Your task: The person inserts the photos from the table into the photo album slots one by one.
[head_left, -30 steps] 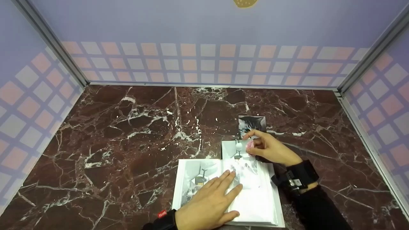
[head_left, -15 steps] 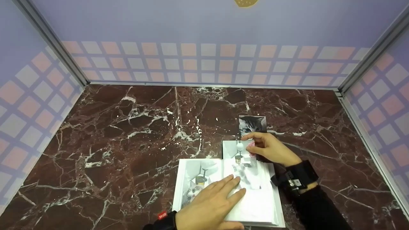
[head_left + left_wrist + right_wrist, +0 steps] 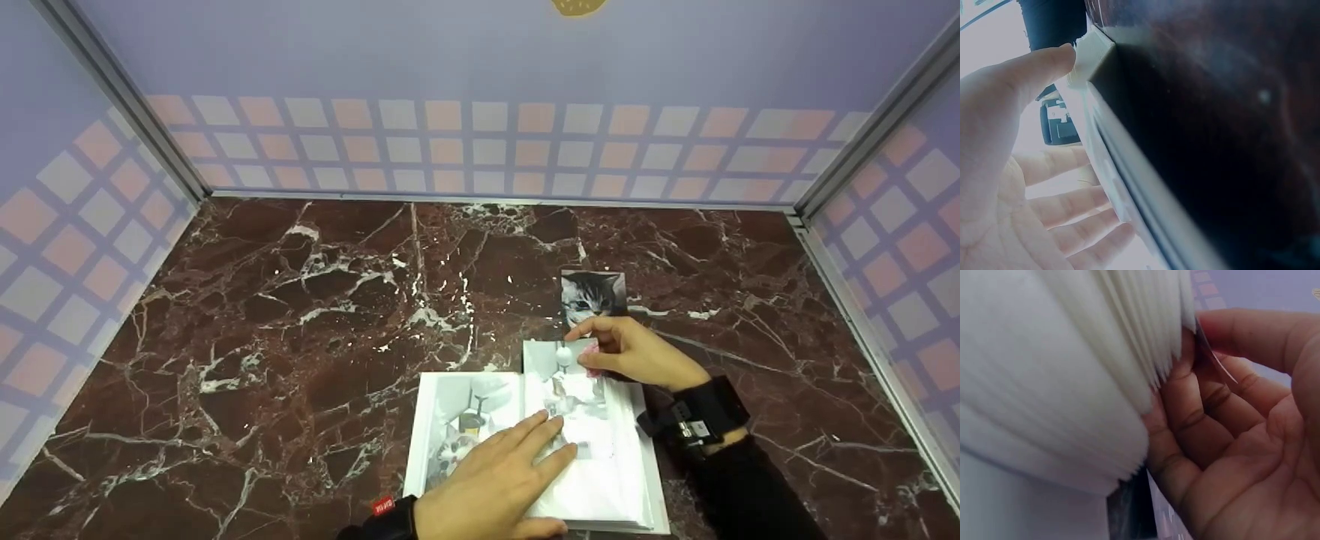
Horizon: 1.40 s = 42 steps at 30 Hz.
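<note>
An open photo album (image 3: 592, 491) lies at the near side of the table, with a picture behind its left page's sleeve. Over the right page, a photo (image 3: 541, 358) sits partly inside the clear sleeve, its top end sticking out past the album. My right hand (image 3: 646, 358) pinches that photo's upper right part, where a pink patch shows by the thumb. In the right wrist view, the photo's thin edge (image 3: 1217, 360) runs between thumb and fingers beside the page stack (image 3: 1089, 371). My left hand (image 3: 491, 480) rests flat across the album, its fingertips on the right page.
A kitten photo (image 3: 591, 294) lies on the marble table (image 3: 300, 360) just beyond my right hand. Walls with a checked pattern (image 3: 487, 150) enclose the back and both sides. A black strap device (image 3: 709, 412) sits on my right wrist.
The photo has slid toward me, deeper into the sleeve, and my right hand has come down slightly with it. My left fingertips have shifted a little right. More of the kitten photo shows.
</note>
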Motion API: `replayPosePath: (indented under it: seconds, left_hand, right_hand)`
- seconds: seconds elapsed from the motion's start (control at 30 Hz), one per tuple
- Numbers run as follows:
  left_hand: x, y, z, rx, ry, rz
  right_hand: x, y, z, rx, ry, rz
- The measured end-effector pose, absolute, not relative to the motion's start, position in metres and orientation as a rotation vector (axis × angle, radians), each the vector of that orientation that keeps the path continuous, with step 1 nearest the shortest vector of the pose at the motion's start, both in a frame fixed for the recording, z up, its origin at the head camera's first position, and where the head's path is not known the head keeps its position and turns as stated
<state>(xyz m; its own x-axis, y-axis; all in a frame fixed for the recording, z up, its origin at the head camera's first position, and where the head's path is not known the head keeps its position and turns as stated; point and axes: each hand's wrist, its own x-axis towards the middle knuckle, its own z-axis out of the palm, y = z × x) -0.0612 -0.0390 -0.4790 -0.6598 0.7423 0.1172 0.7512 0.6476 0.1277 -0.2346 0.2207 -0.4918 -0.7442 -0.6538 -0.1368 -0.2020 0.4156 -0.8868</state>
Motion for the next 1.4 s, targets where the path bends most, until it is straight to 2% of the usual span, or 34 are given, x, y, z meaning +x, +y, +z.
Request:
replayPosePath:
  seconds: [0.67,1.1,1.27,1.4]
  left_hand:
    - [-0.060,-0.041,-0.479,-1.274,-2.731,-0.259]
    - [-0.060,-0.040,-0.479,-1.266,-2.753,-0.258]
    - [-0.060,-0.040,-0.479,-1.265,-2.744,-0.251]
    - [-0.060,-0.039,-0.480,-1.258,-2.721,-0.222]
  right_hand:
    - [-0.235,0.216,-0.495,-0.865,2.234,-1.286]
    - [-0.233,0.212,-0.496,-0.848,2.273,-1.289]
    - [-0.225,0.207,-0.480,-0.847,2.290,-1.271]
    - [-0.229,0.210,-0.487,-0.835,2.281,-1.257]
